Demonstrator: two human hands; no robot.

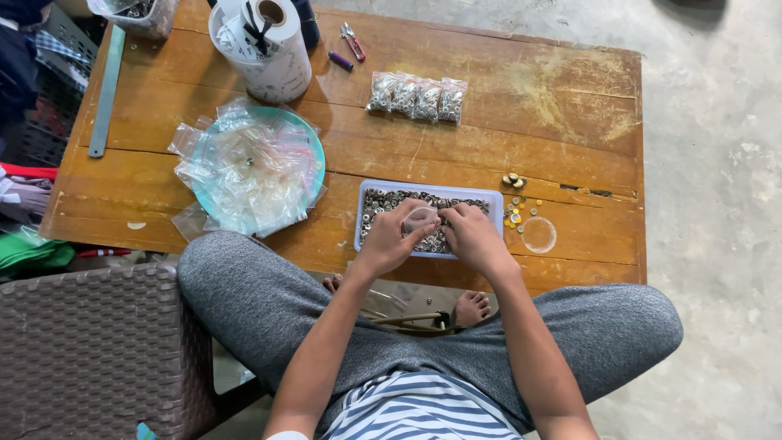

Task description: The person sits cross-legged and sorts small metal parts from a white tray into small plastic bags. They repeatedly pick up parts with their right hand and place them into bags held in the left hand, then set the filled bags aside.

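Observation:
A shallow pale blue tray (489, 198) full of small metal rings lies near the front edge of a worn wooden table (554, 106). Both my hands are over it. My left hand (393, 239) and my right hand (470, 236) together pinch a small clear plastic bag (421, 217) just above the rings. A row of several filled clear bags (416, 97) lies farther back on the table. A turquoise plate (312, 155) piled with empty clear bags sits at the left.
A white cup (273, 73) holding tape rolls stands at the back, with small pliers (353, 40) and a purple pen cap beside it. A metal ruler (107, 90) lies at the left edge. Loose rings and a clear lid (538, 234) lie right of the tray. A brown wicker seat (90, 350) is at my left.

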